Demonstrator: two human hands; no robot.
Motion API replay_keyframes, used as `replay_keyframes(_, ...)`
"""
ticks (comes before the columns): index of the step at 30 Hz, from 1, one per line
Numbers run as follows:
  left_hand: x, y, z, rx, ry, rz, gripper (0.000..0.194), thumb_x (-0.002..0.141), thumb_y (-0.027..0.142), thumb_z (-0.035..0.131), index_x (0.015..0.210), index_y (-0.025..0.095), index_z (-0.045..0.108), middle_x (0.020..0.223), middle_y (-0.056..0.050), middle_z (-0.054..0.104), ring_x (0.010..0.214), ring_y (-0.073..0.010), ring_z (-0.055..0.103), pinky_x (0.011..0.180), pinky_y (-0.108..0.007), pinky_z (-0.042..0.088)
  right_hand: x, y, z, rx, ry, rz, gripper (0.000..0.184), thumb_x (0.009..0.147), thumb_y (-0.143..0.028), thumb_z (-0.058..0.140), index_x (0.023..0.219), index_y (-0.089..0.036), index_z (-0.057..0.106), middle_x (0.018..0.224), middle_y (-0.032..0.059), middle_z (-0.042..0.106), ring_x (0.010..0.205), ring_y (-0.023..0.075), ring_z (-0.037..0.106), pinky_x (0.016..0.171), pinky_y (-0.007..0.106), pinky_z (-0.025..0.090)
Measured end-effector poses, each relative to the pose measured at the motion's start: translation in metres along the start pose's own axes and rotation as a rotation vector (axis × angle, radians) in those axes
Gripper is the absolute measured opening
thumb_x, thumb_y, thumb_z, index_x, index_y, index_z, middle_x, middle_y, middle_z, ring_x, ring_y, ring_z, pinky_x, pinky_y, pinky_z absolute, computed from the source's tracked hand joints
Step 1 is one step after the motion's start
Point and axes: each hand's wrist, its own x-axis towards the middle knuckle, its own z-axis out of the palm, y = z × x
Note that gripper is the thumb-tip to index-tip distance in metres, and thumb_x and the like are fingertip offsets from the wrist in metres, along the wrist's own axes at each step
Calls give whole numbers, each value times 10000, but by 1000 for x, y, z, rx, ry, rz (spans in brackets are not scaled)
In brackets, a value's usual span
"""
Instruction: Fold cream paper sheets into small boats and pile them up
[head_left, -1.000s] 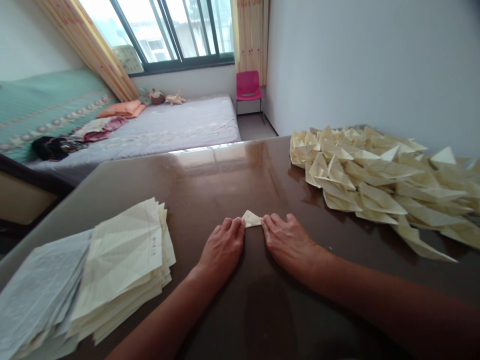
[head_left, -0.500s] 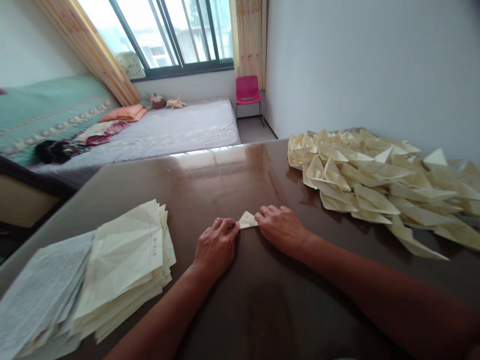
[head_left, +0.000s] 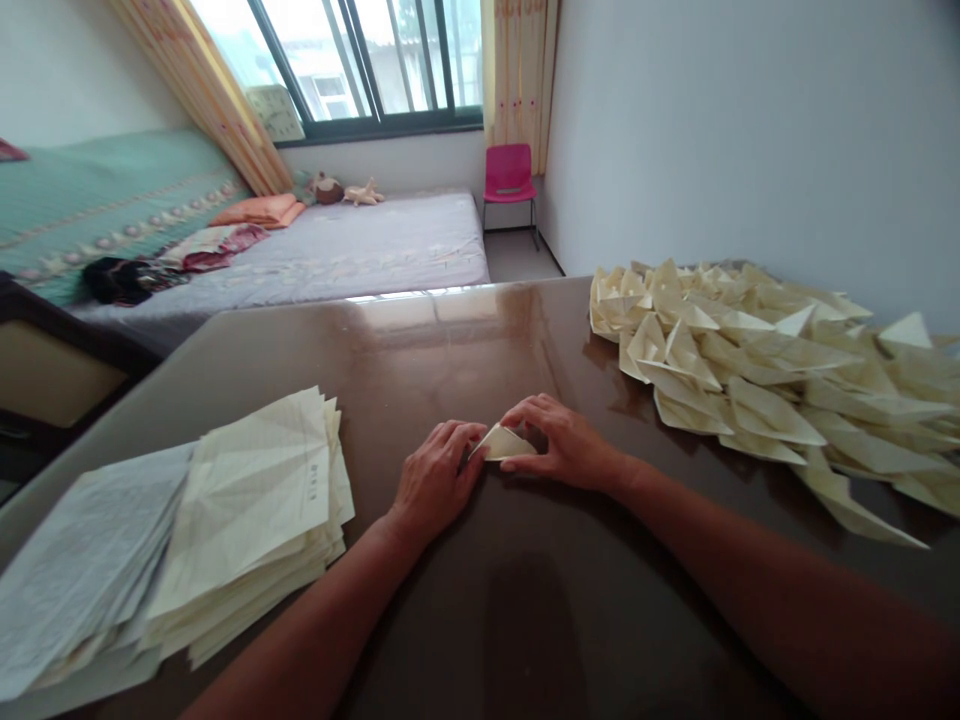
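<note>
A small piece of cream paper (head_left: pixel 504 445), folded to a triangle, stands slightly raised off the brown table (head_left: pixel 450 600) between my two hands. My left hand (head_left: pixel 442 465) pinches its left corner between thumb and fingers. On the other side, my right hand (head_left: pixel 559 440) has its fingertips at the paper's top and its thumb along the lower right edge, closed around that side. To the right lies a large heap of folded paper boats (head_left: pixel 750 350). Stacked cream sheets with crease lines (head_left: pixel 255 480) lie left of my left arm.
Greyish printed sheets (head_left: pixel 90 560) lie partly under the cream stack at the table's left. Beyond the far table edge is a bed (head_left: pixel 390 240), with a pink chair (head_left: pixel 508 175) near the window. A white wall (head_left: pixel 712 130) runs along the right.
My right hand has opened its grip wider, with thumb and fingers now spread around the paper's right side. The paper has tilted up. The whole view has shifted slightly.
</note>
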Motion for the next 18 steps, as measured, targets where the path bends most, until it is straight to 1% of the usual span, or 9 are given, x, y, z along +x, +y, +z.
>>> replay_keyframes(2,0,-1,1,-2,-16,4,194,926,334,475,1059,228,570,971,-20,619,888,-147,577,735,-251,478,0,1,-1,42,-6,-12,401,764,-531,655,983,-196,628,940,46,620,879,171,529,788,299,430)
replay_keyframes(4,0,-1,1,18,-39,38,190,912,350,500,1027,228,589,979,-24,625,912,-157,572,742,-258,478,0,2,-2,76,-30,-11,349,792,-513,633,930,-193,645,926,44,617,847,156,534,759,279,428)
replay_keyframes(7,-1,-1,1,33,-52,92,186,912,343,500,1007,234,617,983,-29,631,924,-167,558,751,-264,475,-3,5,1,58,-62,-5,252,822,-437,623,910,-203,656,910,32,608,822,142,535,731,258,419)
replay_keyframes(9,-1,-3,2,3,-42,94,187,919,325,487,997,237,632,979,-31,627,915,-165,558,771,-269,474,-4,7,3,34,-72,-21,179,833,-376,619,897,-213,658,911,23,607,842,141,537,743,253,413)
replay_keyframes(12,1,-6,4,-129,5,46,223,939,282,441,1062,225,618,1033,-48,612,944,-157,572,837,-279,472,-4,10,7,64,-43,-16,145,859,-321,587,823,-194,646,900,24,607,815,132,541,732,244,407)
replay_keyframes(15,4,-10,5,-284,59,-51,270,955,229,381,1148,204,569,1067,-64,611,963,-152,589,873,-287,471,-2,11,9,199,38,45,166,869,-303,567,788,-170,623,829,19,595,710,113,520,668,230,400)
replay_keyframes(18,4,-11,6,-383,65,-131,272,931,235,442,1179,196,547,1053,-58,627,904,-150,609,834,-285,491,0,10,9,343,62,128,206,889,-308,524,759,-164,592,731,1,568,674,115,498,635,231,394)
